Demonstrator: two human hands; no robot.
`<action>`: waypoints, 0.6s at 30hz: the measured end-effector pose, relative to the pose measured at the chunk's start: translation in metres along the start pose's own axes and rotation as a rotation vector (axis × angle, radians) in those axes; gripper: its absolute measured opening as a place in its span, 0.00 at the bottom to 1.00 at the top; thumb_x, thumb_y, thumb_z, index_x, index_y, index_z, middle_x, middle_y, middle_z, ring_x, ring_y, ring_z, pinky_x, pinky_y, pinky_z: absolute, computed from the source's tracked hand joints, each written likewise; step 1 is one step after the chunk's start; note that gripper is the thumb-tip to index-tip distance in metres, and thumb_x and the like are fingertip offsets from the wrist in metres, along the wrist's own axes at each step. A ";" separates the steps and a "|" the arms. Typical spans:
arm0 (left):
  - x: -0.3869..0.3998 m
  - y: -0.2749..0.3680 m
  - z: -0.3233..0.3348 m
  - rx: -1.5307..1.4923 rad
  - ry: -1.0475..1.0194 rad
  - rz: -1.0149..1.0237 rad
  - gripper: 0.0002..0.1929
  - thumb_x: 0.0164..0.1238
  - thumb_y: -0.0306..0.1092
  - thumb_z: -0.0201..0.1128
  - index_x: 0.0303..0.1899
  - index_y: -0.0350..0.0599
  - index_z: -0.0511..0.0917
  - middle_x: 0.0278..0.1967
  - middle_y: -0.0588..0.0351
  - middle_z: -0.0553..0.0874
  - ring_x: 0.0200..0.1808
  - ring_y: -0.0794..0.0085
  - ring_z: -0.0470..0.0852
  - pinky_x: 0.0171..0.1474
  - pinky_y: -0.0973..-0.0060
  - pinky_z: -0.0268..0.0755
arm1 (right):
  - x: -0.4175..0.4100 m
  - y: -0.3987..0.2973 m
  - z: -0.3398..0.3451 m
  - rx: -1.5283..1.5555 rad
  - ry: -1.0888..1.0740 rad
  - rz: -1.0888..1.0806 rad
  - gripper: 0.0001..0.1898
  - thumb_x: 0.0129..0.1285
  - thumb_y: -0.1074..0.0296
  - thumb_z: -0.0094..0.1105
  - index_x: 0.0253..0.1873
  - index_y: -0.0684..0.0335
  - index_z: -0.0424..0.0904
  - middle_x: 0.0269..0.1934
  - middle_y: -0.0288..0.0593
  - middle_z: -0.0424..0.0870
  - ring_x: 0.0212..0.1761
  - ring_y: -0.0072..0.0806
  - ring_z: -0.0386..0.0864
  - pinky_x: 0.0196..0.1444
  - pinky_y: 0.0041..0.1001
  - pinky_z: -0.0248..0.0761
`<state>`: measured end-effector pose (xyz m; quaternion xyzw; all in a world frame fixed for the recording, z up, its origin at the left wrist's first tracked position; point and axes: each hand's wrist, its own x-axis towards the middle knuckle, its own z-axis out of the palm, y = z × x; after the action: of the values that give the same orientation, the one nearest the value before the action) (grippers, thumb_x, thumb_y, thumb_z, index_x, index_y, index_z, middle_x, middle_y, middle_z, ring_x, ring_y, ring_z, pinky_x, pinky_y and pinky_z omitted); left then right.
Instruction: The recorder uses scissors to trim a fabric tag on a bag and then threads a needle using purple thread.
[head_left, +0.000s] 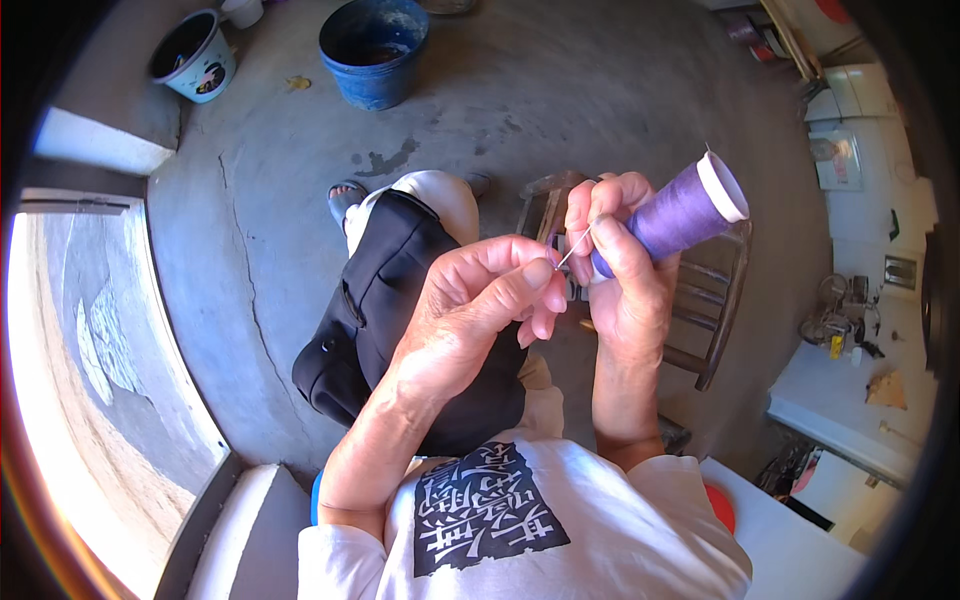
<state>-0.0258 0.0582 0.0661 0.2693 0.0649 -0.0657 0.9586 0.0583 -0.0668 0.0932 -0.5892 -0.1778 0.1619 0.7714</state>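
Note:
In front of my chest, my right hand holds a cone-shaped spool of purple thread in its palm. Between its thumb and fingertips is a thin needle, slanting down towards my left hand. My left thumb and forefinger pinch at the needle's lower end, where a fine strand of purple thread shows. Whether the strand passes through the needle's eye is too small to tell. A black garment with a zipped pocket lies across my lap, below the hands.
A wooden chair stands close by on the right. Ahead on the concrete floor are a blue bucket and a pale bucket. A bright doorway opens at left. Cluttered items stand on a white counter at right.

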 end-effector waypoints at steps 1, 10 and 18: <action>-0.003 0.001 -0.003 0.003 -0.002 0.023 0.09 0.72 0.37 0.59 0.40 0.40 0.80 0.32 0.59 0.84 0.29 0.81 0.78 0.33 0.82 0.69 | 0.001 0.001 0.005 -0.007 -0.003 0.014 0.05 0.63 0.70 0.54 0.41 0.63 0.70 0.30 0.40 0.71 0.27 0.18 0.66 0.25 0.18 0.59; -0.029 0.023 -0.025 -0.058 0.061 0.088 0.09 0.72 0.35 0.57 0.37 0.40 0.80 0.31 0.59 0.83 0.29 0.81 0.78 0.33 0.81 0.70 | 0.007 0.026 0.036 0.157 -0.070 0.082 0.06 0.62 0.73 0.58 0.42 0.63 0.74 0.36 0.44 0.79 0.25 0.16 0.71 0.24 0.17 0.62; -0.041 0.032 -0.038 0.045 0.081 0.171 0.08 0.73 0.34 0.56 0.38 0.40 0.79 0.31 0.58 0.83 0.28 0.80 0.78 0.31 0.82 0.69 | 0.013 0.034 0.054 0.203 -0.103 0.116 0.05 0.63 0.72 0.58 0.42 0.63 0.74 0.35 0.43 0.77 0.27 0.16 0.71 0.24 0.17 0.63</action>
<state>-0.0647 0.1088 0.0570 0.2977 0.0788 0.0260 0.9511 0.0431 -0.0067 0.0745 -0.5085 -0.1654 0.2534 0.8061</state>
